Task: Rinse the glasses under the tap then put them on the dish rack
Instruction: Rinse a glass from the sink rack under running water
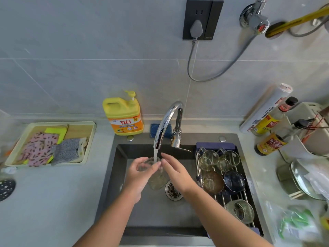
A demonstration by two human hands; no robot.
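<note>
Water's running: a thin stream [156, 155] drops from the chrome tap [165, 122] straight into the clear glass [148, 164] that the left hand [138, 173] has wrapped in curled fingers, held tilted over the dark sink [153, 211]. The right hand [175, 168] comes in from the other side with its fingers nearly straight, tips right at the glass's rim, gripping nothing itself. Just under the two hands a second glass [157, 182] lies on its side on the sink floor, close beside the drain [172, 190]. Over the right part of the sink sits the dish rack [198, 166], and it's filling up: two handled glass cups [208, 160] at the back, an amber bowl [212, 181] and a dark blue bowl [234, 180] in the middle, a ribbed glass [240, 210] on its side at the near end. Behind the sink's left corner stands a yellow detergent bottle [124, 118] (pump top, handle moulded in), and away on the left counter a tray [89, 139] holds patterned cloths [41, 148].
</note>
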